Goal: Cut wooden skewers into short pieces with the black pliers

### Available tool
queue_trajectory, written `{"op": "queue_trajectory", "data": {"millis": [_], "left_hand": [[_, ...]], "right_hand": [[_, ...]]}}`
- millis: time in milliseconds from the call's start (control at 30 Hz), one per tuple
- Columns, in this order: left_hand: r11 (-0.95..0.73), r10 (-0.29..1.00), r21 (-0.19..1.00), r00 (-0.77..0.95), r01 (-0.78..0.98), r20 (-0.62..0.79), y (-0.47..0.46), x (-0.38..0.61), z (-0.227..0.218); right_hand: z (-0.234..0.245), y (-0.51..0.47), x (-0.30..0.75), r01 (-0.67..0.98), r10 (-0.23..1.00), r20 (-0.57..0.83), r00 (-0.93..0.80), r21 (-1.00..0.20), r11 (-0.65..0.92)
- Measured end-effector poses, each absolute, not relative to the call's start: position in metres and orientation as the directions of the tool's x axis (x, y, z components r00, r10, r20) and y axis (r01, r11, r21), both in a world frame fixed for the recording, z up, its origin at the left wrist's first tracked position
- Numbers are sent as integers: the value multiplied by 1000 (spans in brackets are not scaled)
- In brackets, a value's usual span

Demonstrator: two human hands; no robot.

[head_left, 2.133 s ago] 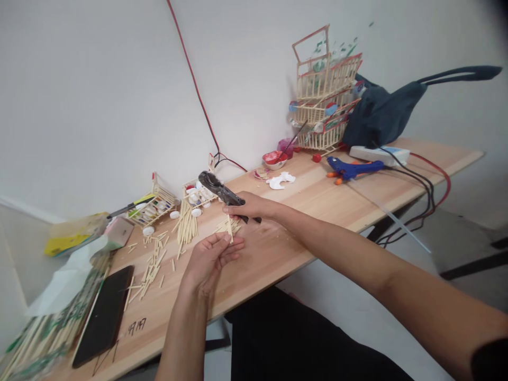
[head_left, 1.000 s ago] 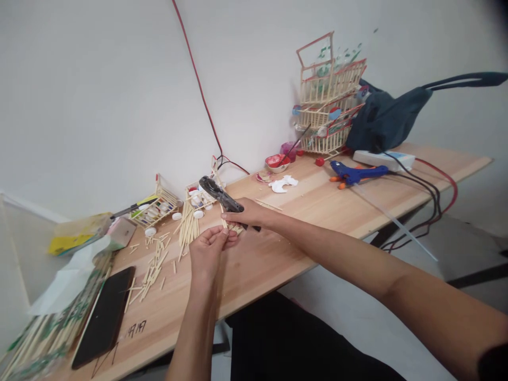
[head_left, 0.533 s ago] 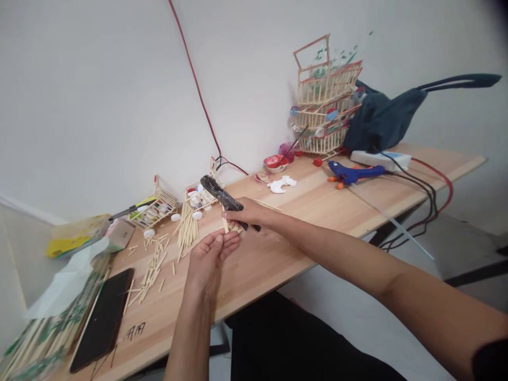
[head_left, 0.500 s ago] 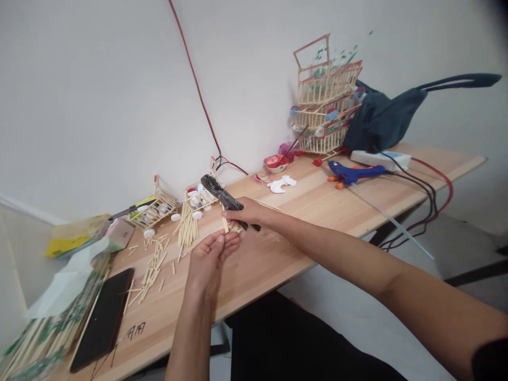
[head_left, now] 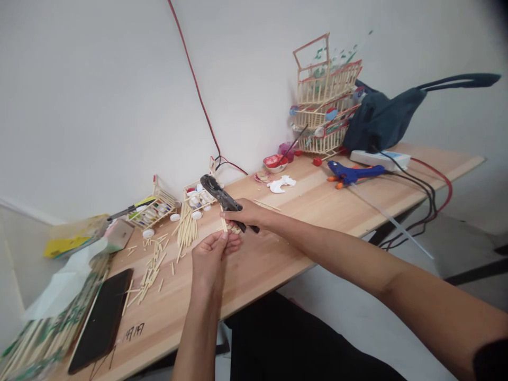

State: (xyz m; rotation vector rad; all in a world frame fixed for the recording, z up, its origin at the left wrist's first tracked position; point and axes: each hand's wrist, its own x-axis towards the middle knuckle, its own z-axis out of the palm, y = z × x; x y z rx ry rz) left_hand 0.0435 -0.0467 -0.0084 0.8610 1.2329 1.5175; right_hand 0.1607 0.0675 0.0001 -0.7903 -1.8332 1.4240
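My right hand point(head_left: 251, 212) is closed around a pair of black pliers point(head_left: 221, 194), its head pointing up and left and its handle ends showing below my fingers. Just below it, my left hand point(head_left: 209, 253) pinches a thin wooden stick point(head_left: 224, 226) between thumb and fingers. The stick runs up to the right hand and the pliers; whether the jaws touch it I cannot tell. Short stick pieces point(head_left: 235, 228) lie on the table behind my fingers. To the left are a bundle of longer sticks point(head_left: 188, 232) and a scatter of cut pieces point(head_left: 150, 276).
Small stick carts point(head_left: 159, 203) stand by the wall, and stacked stick baskets point(head_left: 329, 84) rise at the back right. A blue glue gun point(head_left: 355, 172), a power strip point(head_left: 381, 160) and a dark bag point(head_left: 383, 119) lie at right. A black phone point(head_left: 101, 320) lies at left.
My left hand has moved slightly up and right, its thumb and fingers now closed on the stick. The right hand and pliers have barely shifted.
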Motion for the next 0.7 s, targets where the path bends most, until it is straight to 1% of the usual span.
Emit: {"op": "queue_trajectory", "data": {"millis": [200,367,500,600,700], "left_hand": [[-23,960,967,-276,-254,-50,-47,44,-8],[3,981,951,-182,-310,-62,-49,41,-7],[-4,978,936,-198,-352,-71,-47,39,-5],[7,971,941,-221,-338,-86,-42,38,-6],[1,971,950,-228,-311,-75,-39,39,-9]], "right_hand": [[2,68,161,59,792,154,-591,-971,232],[0,70,160,83,793,161,-587,-963,257],[2,68,160,149,780,203,-592,-923,354],[4,63,160,199,773,239,-588,-883,425],[6,58,160,207,765,291,-574,-852,480]]}}
